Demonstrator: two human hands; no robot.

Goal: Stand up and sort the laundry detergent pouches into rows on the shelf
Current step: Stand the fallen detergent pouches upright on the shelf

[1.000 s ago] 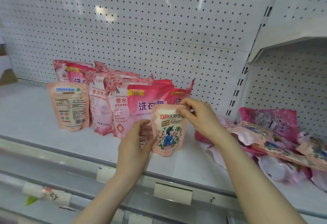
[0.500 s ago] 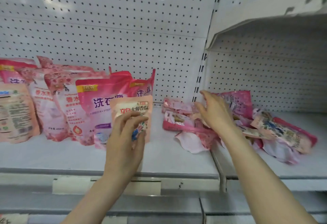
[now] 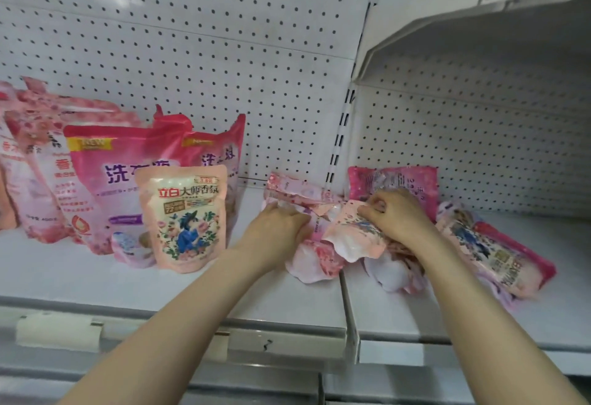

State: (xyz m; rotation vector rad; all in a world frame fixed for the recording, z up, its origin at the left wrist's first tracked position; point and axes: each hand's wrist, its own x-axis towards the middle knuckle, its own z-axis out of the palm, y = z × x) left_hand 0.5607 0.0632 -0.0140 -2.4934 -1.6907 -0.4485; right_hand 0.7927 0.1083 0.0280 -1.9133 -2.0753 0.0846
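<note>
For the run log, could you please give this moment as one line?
left hand: in pile of lying pouches, grip unclear | right hand: pinches peach pouch | standing floral pouch: upright, unheld

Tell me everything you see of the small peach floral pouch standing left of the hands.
The small peach pouch looks like glossy soft plastic, sealed flat on top, printed with red-and-dark Chinese lettering above a blue figure among pink flowers. It stands upright on the white shelf, directly before a large pink pouch. Nothing holds it.
</note>
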